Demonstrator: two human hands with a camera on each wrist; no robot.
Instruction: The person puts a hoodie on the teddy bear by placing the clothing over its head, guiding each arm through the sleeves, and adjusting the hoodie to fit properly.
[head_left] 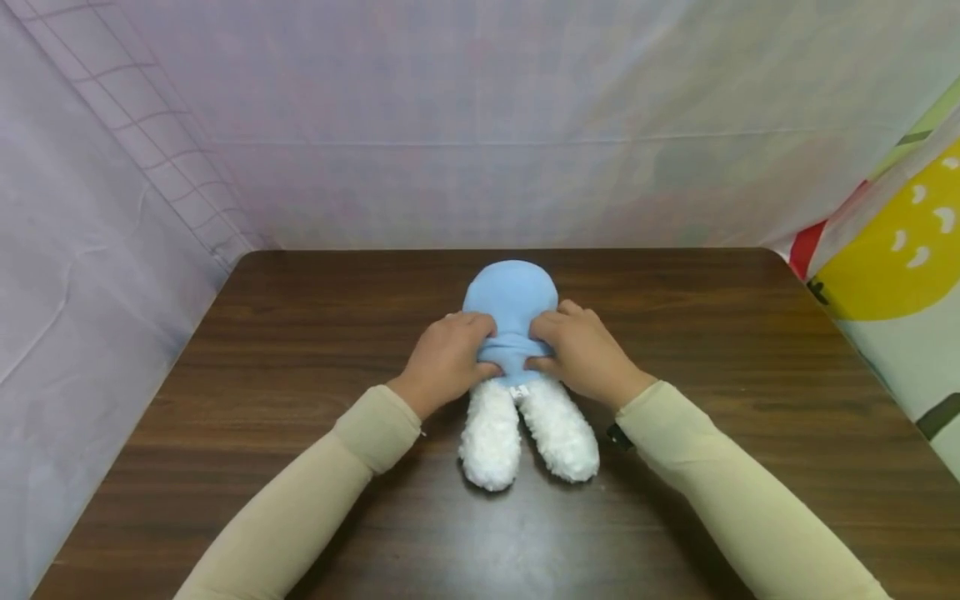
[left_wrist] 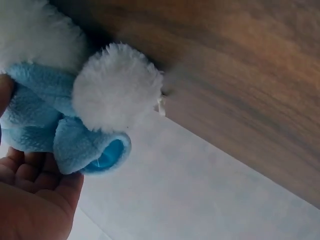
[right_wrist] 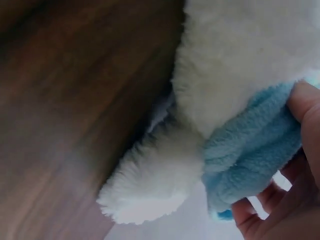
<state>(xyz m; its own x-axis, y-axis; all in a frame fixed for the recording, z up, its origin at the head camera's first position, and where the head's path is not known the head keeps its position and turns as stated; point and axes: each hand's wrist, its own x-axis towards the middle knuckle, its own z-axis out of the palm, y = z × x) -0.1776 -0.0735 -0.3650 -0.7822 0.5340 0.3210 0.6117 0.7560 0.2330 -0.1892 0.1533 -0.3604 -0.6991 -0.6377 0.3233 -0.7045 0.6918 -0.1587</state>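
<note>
A plush toy (head_left: 512,292) lies on the dark wooden table, with smooth light-blue fabric over its rounded far end. Two long white fluffy limbs (head_left: 491,442) spread from it toward me, and a small white tag shows between them. My left hand (head_left: 447,354) pinches the blue fabric at the toy's left side, thumb nearest me. On the right side my right hand (head_left: 585,350) grips the same blue fabric, which creases between the two thumbs. Up close in the left wrist view, blue fleece (left_wrist: 37,117) bunches by the fingers beside a round white fluffy part (left_wrist: 117,87). White fur (right_wrist: 240,65) fills much of the right wrist view.
The brown wood-grain table (head_left: 300,333) extends around the toy. Behind it hangs a pale curtain (head_left: 480,125), with more white cloth (head_left: 90,250) along the left. A printed cloth with a yellow shape (head_left: 892,250) borders the right edge.
</note>
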